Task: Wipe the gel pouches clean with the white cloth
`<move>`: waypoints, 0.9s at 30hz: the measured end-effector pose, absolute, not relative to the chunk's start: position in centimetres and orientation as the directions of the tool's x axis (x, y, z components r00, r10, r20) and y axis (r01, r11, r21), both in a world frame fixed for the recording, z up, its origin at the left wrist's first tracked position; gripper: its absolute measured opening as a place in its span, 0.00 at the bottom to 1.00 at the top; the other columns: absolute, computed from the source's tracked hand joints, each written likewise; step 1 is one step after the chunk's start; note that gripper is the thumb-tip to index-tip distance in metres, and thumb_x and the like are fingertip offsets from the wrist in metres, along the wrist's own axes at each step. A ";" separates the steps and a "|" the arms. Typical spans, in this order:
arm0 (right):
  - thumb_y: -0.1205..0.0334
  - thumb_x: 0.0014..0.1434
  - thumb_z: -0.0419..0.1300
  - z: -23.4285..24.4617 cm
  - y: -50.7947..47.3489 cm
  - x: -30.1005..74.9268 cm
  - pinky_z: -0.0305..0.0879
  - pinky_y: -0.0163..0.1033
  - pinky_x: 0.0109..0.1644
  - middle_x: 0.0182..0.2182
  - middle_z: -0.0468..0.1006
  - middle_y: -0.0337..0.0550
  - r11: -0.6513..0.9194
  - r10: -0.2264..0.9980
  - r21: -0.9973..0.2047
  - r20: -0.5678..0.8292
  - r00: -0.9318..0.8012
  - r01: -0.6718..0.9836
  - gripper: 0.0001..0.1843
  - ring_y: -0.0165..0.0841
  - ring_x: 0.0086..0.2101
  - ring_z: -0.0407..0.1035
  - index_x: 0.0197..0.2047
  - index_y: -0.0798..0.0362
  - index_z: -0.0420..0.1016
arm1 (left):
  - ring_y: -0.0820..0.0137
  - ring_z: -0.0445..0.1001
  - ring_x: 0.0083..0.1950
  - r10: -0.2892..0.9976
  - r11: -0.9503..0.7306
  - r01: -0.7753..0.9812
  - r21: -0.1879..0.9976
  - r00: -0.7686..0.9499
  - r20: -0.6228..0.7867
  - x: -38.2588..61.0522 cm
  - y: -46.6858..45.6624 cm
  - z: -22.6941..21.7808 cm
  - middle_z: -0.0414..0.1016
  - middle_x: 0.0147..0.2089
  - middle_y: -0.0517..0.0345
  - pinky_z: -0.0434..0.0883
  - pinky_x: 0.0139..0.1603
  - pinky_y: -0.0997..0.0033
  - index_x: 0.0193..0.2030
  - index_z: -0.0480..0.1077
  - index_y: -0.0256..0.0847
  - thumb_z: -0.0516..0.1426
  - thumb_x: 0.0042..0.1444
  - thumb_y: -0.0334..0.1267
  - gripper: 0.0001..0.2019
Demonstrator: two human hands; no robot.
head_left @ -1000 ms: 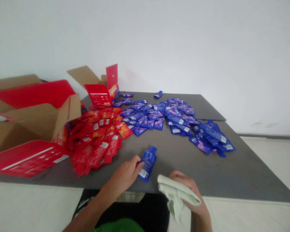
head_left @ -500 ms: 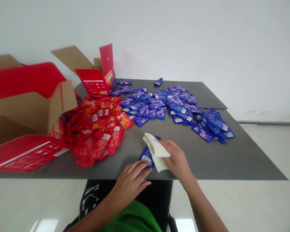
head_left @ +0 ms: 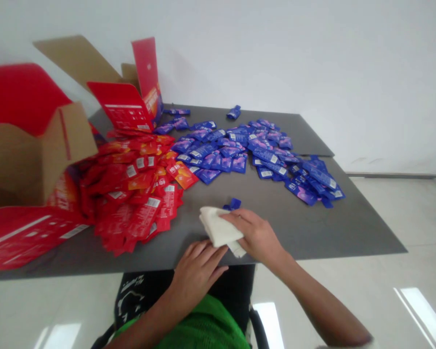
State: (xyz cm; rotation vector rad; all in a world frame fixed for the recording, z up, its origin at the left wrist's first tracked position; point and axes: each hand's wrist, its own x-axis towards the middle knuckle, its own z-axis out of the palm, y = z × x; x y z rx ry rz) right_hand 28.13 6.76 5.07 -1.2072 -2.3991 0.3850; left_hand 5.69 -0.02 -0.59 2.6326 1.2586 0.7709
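My right hand (head_left: 258, 236) presses a folded pale cloth (head_left: 218, 228) down onto a single blue sachet (head_left: 233, 203), of which only the top end shows past the cloth. My left hand (head_left: 197, 269) lies at the table's near edge, fingers stretched flat and touching the cloth's lower side where the sachet's hidden end would be. Both rest on the dark grey table (head_left: 312, 228).
A heap of red sachets (head_left: 138, 194) spreads to the left, a spread of blue sachets (head_left: 261, 155) lies behind and right. Open red-and-brown cartons (head_left: 32, 155) stand at the left, another carton (head_left: 131, 97) at the back. White wall behind, pale floor right.
My right hand brought the cloth from the table's edge onto the blue sachet and slid it left across it. My left hand drew back from the sachet to its near end.
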 end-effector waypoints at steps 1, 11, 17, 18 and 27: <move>0.71 0.65 0.60 4.7 6.5 27.8 0.74 0.40 0.55 0.55 0.79 0.48 0.614 0.781 -0.422 0.207 -0.589 0.667 0.26 0.39 0.53 0.75 0.65 0.46 0.73 | 0.58 0.76 0.51 0.759 -0.641 0.700 0.314 0.520 0.392 5.7 0.0 -0.6 0.82 0.52 0.53 0.71 0.53 0.55 0.59 0.75 0.43 0.58 0.70 0.46 0.17; 0.72 0.65 0.59 5.0 9.6 30.1 0.74 0.40 0.53 0.55 0.78 0.49 0.489 0.872 -0.389 0.243 -0.425 0.781 0.27 0.40 0.52 0.75 0.66 0.48 0.71 | 0.60 0.75 0.58 0.761 -0.647 0.652 0.395 0.526 0.378 5.5 0.2 -0.6 0.81 0.57 0.53 0.70 0.57 0.57 0.60 0.75 0.43 0.57 0.70 0.43 0.16; 0.71 0.64 0.61 3.8 7.5 27.8 0.73 0.38 0.51 0.53 0.79 0.46 0.649 0.735 -0.435 0.148 -0.662 0.624 0.24 0.37 0.50 0.77 0.62 0.47 0.73 | 0.58 0.76 0.48 0.783 -0.621 0.673 0.402 0.507 0.361 5.4 0.1 -0.5 0.83 0.44 0.54 0.71 0.52 0.55 0.51 0.80 0.44 0.62 0.67 0.44 0.12; 0.71 0.63 0.62 3.7 8.3 28.0 0.74 0.38 0.51 0.53 0.79 0.47 0.609 0.772 -0.427 0.129 -0.622 0.668 0.24 0.37 0.49 0.77 0.61 0.48 0.72 | 0.58 0.76 0.52 0.777 -0.629 0.656 0.418 0.514 0.362 5.4 0.2 -0.5 0.83 0.49 0.54 0.71 0.54 0.56 0.55 0.78 0.43 0.61 0.67 0.44 0.13; 0.64 0.68 0.59 5.9 7.8 28.5 0.73 0.42 0.51 0.50 0.80 0.49 0.619 0.781 -0.419 0.240 -0.576 0.665 0.17 0.41 0.49 0.76 0.59 0.48 0.67 | 0.58 0.76 0.54 0.777 -0.629 0.626 0.460 0.505 0.375 5.3 0.4 -0.2 0.83 0.53 0.55 0.71 0.55 0.55 0.55 0.78 0.43 0.57 0.70 0.45 0.13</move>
